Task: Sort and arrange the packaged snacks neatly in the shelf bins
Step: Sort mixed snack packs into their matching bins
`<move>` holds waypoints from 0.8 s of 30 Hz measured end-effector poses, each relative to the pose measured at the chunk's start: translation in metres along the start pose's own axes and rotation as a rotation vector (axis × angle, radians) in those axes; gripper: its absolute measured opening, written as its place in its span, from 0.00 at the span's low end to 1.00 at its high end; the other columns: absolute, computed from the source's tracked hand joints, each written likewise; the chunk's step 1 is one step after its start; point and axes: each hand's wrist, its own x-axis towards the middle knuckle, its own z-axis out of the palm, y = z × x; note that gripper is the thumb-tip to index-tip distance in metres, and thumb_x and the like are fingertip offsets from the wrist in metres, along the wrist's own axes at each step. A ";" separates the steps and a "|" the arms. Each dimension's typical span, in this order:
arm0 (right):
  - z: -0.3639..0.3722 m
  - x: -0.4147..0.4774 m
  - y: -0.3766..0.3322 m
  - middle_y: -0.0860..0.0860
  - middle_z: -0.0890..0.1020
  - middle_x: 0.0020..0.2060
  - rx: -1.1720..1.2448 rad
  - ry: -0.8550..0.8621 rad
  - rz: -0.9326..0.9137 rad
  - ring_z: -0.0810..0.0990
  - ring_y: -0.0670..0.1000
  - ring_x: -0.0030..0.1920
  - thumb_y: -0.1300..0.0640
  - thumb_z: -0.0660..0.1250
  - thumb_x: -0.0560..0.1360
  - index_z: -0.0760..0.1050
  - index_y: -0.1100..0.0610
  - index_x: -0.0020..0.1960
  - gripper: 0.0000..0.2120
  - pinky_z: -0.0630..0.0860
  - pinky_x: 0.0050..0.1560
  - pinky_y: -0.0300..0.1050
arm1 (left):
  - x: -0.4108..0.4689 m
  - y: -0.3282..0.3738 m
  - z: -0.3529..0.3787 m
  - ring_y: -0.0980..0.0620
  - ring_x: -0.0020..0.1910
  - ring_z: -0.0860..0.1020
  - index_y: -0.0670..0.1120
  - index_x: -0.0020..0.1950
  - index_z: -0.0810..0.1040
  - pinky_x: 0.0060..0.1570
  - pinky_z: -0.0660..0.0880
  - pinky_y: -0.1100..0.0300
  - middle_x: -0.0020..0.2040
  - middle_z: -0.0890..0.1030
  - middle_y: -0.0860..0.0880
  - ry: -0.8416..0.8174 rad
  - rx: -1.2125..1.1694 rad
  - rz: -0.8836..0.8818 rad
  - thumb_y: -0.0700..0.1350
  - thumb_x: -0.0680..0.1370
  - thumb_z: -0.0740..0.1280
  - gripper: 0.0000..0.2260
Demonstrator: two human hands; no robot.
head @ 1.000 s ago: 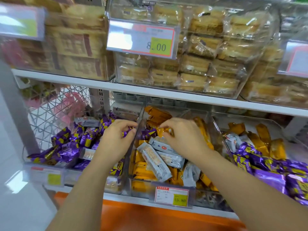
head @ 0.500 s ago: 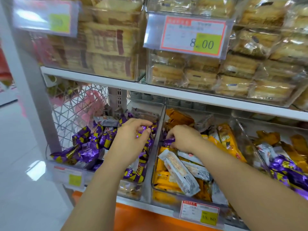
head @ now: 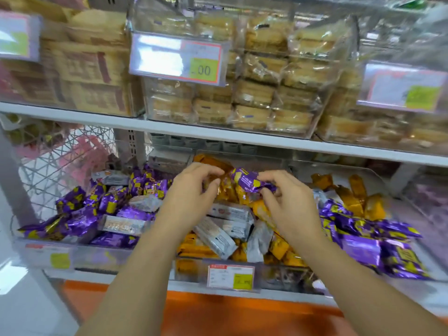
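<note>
Lifted from the middle bin [head: 190, 269], a purple pack [head: 249, 181] sits pinched in my right hand [head: 291, 209], left hand [head: 189, 192] empty; slick foil may slip.

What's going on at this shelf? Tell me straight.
A person is sorting mixed snack packets in the lower shelf bins. The right hand pinches a purple packet above the middle bin, which holds mostly orange and silver packets. The left hand hovers beside it, fingers loosely curled, with nothing visible in it. The left bin is mostly purple with a few silver packets mixed in. The right bin mixes purple and orange. Sorting is unfinished.
</note>
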 end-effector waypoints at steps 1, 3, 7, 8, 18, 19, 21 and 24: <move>-0.010 -0.006 0.008 0.44 0.79 0.50 0.005 0.042 0.004 0.75 0.41 0.44 0.65 0.67 0.73 0.79 0.54 0.53 0.11 0.74 0.46 0.41 | -0.001 0.009 0.006 0.58 0.45 0.74 0.49 0.54 0.81 0.48 0.68 0.67 0.46 0.74 0.57 -0.026 -0.002 0.021 0.41 0.77 0.66 0.08; -0.033 -0.016 0.026 0.45 0.80 0.50 -0.018 0.112 0.021 0.73 0.39 0.43 0.66 0.67 0.73 0.79 0.55 0.53 0.11 0.71 0.48 0.35 | -0.003 0.023 0.019 0.59 0.48 0.73 0.49 0.55 0.80 0.46 0.66 0.67 0.48 0.74 0.56 -0.091 -0.001 0.054 0.42 0.78 0.65 0.08; -0.072 -0.035 0.073 0.50 0.82 0.50 -0.114 0.190 0.119 0.76 0.45 0.44 0.67 0.68 0.72 0.79 0.58 0.52 0.10 0.69 0.48 0.34 | -0.006 0.046 0.045 0.58 0.51 0.73 0.50 0.57 0.78 0.50 0.70 0.62 0.51 0.74 0.55 -0.233 0.028 0.090 0.45 0.79 0.63 0.08; -0.079 -0.039 0.085 0.51 0.82 0.50 -0.141 0.198 0.160 0.77 0.48 0.43 0.67 0.68 0.72 0.79 0.58 0.52 0.10 0.68 0.46 0.34 | -0.006 0.050 0.051 0.57 0.51 0.74 0.50 0.57 0.78 0.50 0.69 0.62 0.51 0.75 0.54 -0.256 0.040 0.103 0.44 0.79 0.63 0.09; -0.107 -0.031 0.118 0.47 0.84 0.41 -0.436 0.042 0.134 0.76 0.58 0.47 0.47 0.66 0.68 0.82 0.47 0.49 0.13 0.62 0.44 0.47 | 0.006 0.077 0.094 0.53 0.60 0.73 0.51 0.58 0.78 0.56 0.68 0.61 0.59 0.76 0.52 -0.281 0.141 0.153 0.45 0.79 0.63 0.09; -0.106 -0.024 0.113 0.47 0.84 0.46 -0.411 -0.006 0.132 0.75 0.57 0.50 0.46 0.65 0.69 0.81 0.47 0.52 0.14 0.60 0.45 0.47 | 0.007 0.079 0.096 0.53 0.59 0.74 0.51 0.58 0.78 0.57 0.68 0.61 0.59 0.76 0.52 -0.284 0.134 0.152 0.45 0.79 0.63 0.09; -0.098 -0.009 0.106 0.47 0.81 0.55 -0.387 -0.164 0.096 0.74 0.55 0.57 0.48 0.64 0.74 0.77 0.46 0.60 0.15 0.63 0.52 0.48 | 0.008 0.080 0.101 0.53 0.59 0.74 0.51 0.58 0.78 0.58 0.70 0.59 0.59 0.76 0.52 -0.288 0.129 0.146 0.45 0.79 0.63 0.09; -0.078 0.015 0.104 0.52 0.77 0.61 -0.457 -0.349 0.063 0.74 0.56 0.61 0.47 0.63 0.76 0.67 0.47 0.69 0.22 0.68 0.59 0.49 | 0.010 0.079 0.104 0.54 0.56 0.75 0.52 0.58 0.79 0.56 0.72 0.57 0.57 0.76 0.54 -0.254 0.101 0.139 0.45 0.79 0.64 0.09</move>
